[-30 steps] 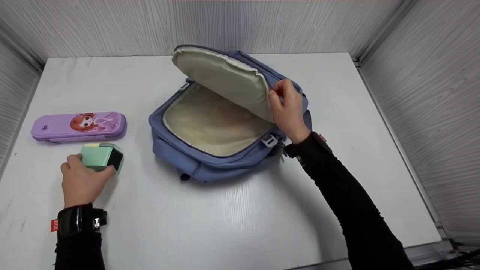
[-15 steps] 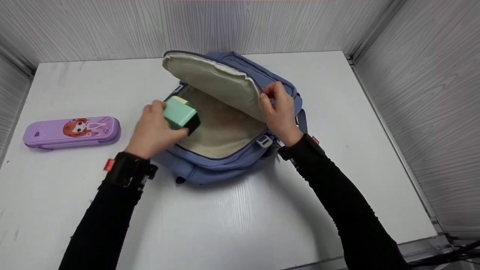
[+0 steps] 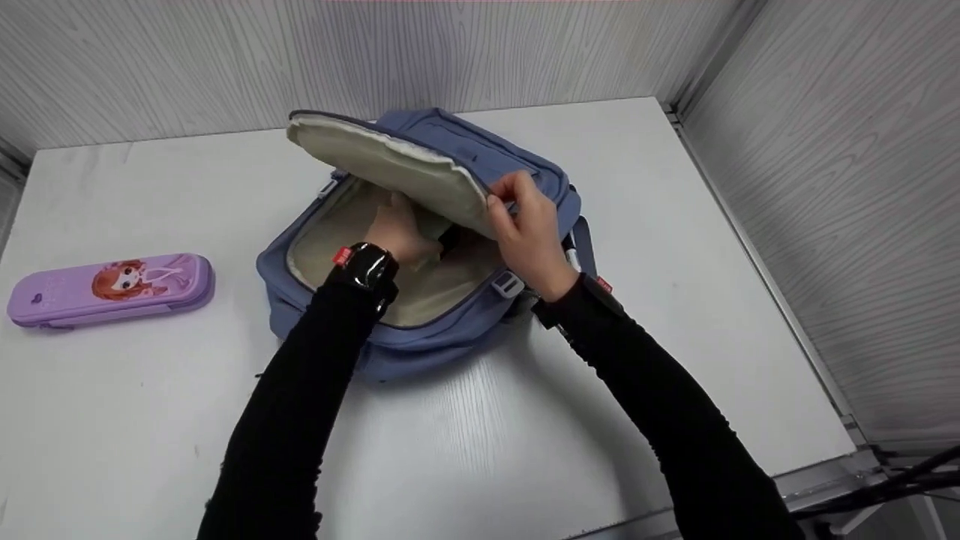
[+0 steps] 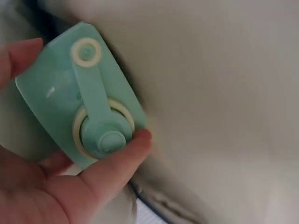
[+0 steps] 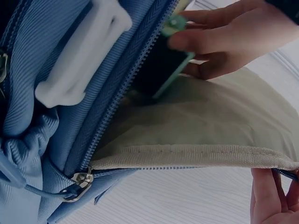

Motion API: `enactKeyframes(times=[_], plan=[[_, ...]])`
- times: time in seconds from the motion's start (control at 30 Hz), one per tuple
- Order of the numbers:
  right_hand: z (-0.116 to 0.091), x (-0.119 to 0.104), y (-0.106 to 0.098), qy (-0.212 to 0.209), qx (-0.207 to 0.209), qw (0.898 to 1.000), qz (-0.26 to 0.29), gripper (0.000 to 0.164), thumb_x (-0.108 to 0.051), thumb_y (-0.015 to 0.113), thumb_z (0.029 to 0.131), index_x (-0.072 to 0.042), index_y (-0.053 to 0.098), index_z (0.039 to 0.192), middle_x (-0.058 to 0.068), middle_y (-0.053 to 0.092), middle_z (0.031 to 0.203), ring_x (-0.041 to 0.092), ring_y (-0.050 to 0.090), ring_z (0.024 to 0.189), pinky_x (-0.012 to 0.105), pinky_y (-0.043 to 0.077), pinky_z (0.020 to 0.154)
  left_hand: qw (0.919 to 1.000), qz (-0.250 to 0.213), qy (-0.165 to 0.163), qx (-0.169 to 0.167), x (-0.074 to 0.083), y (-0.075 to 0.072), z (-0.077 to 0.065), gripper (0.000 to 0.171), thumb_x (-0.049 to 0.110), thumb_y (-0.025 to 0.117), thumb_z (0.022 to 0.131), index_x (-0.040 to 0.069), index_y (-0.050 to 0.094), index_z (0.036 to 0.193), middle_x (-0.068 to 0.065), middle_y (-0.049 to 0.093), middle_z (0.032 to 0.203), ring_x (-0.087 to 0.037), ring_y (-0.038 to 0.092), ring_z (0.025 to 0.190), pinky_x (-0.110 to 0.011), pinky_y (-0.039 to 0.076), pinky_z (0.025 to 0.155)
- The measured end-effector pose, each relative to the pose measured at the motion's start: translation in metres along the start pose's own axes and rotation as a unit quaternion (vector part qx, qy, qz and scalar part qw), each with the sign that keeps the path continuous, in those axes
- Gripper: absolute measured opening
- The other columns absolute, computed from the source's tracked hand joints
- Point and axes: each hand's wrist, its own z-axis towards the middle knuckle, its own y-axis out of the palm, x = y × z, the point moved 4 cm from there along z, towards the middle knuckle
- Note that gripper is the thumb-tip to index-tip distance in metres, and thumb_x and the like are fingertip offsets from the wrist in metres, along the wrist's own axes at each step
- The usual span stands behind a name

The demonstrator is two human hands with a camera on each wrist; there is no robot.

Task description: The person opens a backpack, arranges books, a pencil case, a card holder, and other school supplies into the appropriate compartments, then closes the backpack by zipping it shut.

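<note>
A blue backpack lies unzipped on the table, its cream-lined flap raised. Inside its main compartment, my left hand holds a mint-green crank pencil sharpener between thumb and fingers. The left wrist view shows the sharpener's crank and cream rings. In the head view the hand and flap hide most of it. Its dark side faces the right wrist view, close to the zipper teeth. My right hand pinches the flap's edge at the right and keeps it lifted.
A purple pencil case with a cartoon girl lies on the white table at the left. Pale wood-grain panels stand behind and to the right. A white strap buckle sits beside the bag's opening.
My left hand has carried the pencil sharpener from the table beside the pencil case rightward into the open backpack. My right hand keeps its pinch on the flap. The head view has shifted slightly.
</note>
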Motion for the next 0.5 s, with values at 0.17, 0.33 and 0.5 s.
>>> enactKeyframes(times=[0.17, 0.33, 0.5], plan=[[-0.001, -0.007, 0.005, -0.004, -0.011, 1.000, 0.008, 0.007, -0.002, 0.049, 0.097, 0.003, 0.053, 0.097, 0.021, 0.063, 0.092, 0.030, 0.064, 0.089, 0.026, 0.045, 0.076, 0.9997, -0.023, -0.001, 0.009, -0.005, 0.012, 0.022, 0.102, 0.030, 0.078, 0.078, -0.011, 0.018, 0.149, -0.036, 0.035, 0.150, -0.045, 0.035, 0.143, -0.047, 0.035, 0.119], [-0.001, -0.006, 0.009, -0.003, -0.015, 1.000, 0.011, 0.007, -0.003, 0.050, 0.098, 0.003, 0.054, 0.098, 0.021, 0.064, 0.092, 0.029, 0.064, 0.088, 0.025, 0.045, 0.073, 0.9996, -0.014, 0.015, 0.018, -0.005, 0.012, 0.026, 0.089, 0.034, 0.076, 0.081, -0.006, 0.035, 0.148, -0.029, 0.038, 0.153, -0.039, 0.035, 0.145, -0.043, 0.031, 0.121], [0.002, -0.001, 0.008, 0.000, -0.012, 1.000, 0.009, 0.008, -0.003, 0.050, 0.098, 0.003, 0.054, 0.098, 0.021, 0.063, 0.092, 0.029, 0.063, 0.088, 0.025, 0.045, 0.073, 0.9980, 0.029, 0.056, 0.004, -0.007, -0.005, 0.016, 0.080, 0.039, 0.074, 0.082, -0.004, 0.045, 0.143, -0.024, 0.049, 0.147, -0.037, 0.047, 0.136, -0.046, 0.036, 0.117]])
